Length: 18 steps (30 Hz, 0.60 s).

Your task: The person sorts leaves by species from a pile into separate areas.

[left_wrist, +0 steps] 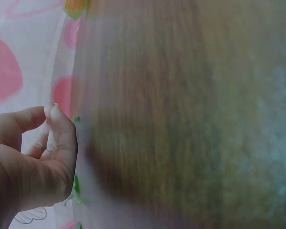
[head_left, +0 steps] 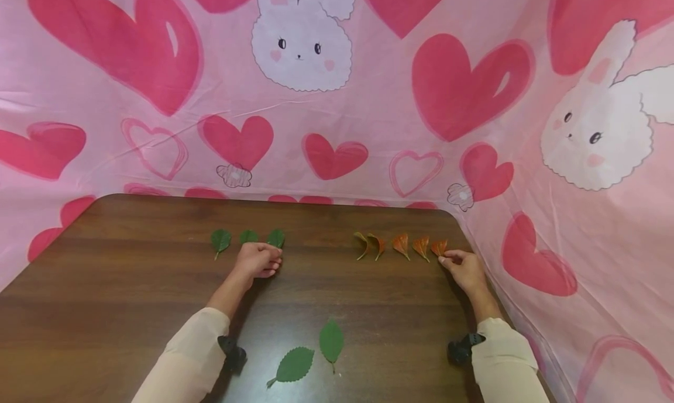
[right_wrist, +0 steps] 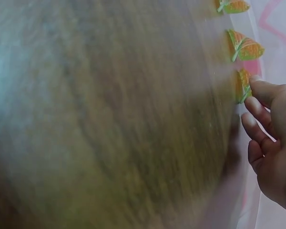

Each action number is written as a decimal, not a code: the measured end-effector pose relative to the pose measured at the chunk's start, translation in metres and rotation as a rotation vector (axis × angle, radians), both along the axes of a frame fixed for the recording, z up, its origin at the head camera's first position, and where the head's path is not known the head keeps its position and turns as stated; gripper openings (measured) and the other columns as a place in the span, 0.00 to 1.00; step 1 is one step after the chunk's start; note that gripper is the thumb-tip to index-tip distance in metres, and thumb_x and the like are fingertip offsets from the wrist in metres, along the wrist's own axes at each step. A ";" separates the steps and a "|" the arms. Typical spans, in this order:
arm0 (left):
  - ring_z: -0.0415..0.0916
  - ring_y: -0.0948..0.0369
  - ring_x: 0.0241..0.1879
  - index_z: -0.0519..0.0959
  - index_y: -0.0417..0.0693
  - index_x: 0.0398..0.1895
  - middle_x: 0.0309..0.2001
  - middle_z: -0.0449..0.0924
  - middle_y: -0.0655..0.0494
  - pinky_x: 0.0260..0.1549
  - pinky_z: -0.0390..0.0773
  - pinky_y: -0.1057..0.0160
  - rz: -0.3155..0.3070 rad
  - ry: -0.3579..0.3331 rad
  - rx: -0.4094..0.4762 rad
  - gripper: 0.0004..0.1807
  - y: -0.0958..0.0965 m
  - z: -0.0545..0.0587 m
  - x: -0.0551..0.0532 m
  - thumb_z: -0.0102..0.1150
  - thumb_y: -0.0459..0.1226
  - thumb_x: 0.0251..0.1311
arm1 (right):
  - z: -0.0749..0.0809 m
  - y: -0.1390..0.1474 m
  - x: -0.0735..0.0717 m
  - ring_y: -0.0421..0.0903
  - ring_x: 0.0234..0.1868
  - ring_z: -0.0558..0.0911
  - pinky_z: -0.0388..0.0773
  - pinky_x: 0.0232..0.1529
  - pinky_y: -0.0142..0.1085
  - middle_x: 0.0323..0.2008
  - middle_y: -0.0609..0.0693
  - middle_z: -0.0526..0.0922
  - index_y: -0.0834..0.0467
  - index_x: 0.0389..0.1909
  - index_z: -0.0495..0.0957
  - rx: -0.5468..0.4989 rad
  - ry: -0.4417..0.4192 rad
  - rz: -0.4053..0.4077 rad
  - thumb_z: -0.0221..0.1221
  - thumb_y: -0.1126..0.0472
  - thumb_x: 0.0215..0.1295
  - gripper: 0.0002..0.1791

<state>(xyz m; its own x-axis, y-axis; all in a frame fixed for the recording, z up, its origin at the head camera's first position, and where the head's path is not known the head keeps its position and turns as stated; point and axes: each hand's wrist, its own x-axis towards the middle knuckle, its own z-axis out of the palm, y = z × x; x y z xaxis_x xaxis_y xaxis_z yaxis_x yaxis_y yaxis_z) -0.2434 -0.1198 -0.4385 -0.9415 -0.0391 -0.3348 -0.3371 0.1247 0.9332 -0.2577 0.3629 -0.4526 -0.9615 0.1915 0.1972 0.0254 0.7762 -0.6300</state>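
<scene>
My left hand (head_left: pixel 258 259) has its thumb and index fingertips together at the base of the rightmost small green leaf (head_left: pixel 276 238), appearing to pinch its hidden stem. Left of it are another green leaf (head_left: pixel 249 236), partly covered by the hand, and a third leaf (head_left: pixel 220 240) with its stem visible. My right hand (head_left: pixel 466 269) pinches the lower end of the rightmost orange leaf (head_left: pixel 439 248) between thumb and index finger. In the right wrist view, that orange leaf (right_wrist: pixel 244 85) touches the thumb tip, while the other fingers curl loosely.
More orange-brown leaves, including a flat one (head_left: pixel 401 245) and a curled one (head_left: pixel 377 246), continue the row leftward. Two larger green leaves (head_left: pixel 295 365) (head_left: pixel 331 340) lie near the front of the brown wooden table (head_left: pixel 158 286). A pink heart-patterned cloth (head_left: pixel 337 110) borders its back and right edges.
</scene>
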 end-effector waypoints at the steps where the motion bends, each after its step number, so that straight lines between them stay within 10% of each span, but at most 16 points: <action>1: 0.76 0.71 0.21 0.79 0.28 0.52 0.22 0.81 0.62 0.24 0.79 0.72 -0.001 0.002 0.000 0.15 0.001 0.000 0.000 0.56 0.32 0.70 | 0.000 0.000 0.000 0.41 0.34 0.81 0.73 0.33 0.26 0.41 0.67 0.88 0.70 0.45 0.85 0.007 0.001 0.005 0.66 0.62 0.64 0.15; 18: 0.75 0.72 0.22 0.78 0.27 0.55 0.24 0.82 0.62 0.24 0.79 0.73 -0.064 0.029 0.000 0.17 0.008 0.009 0.007 0.55 0.33 0.71 | 0.001 0.003 0.012 0.57 0.41 0.83 0.76 0.43 0.41 0.38 0.65 0.87 0.70 0.46 0.84 0.105 0.004 0.058 0.64 0.62 0.67 0.14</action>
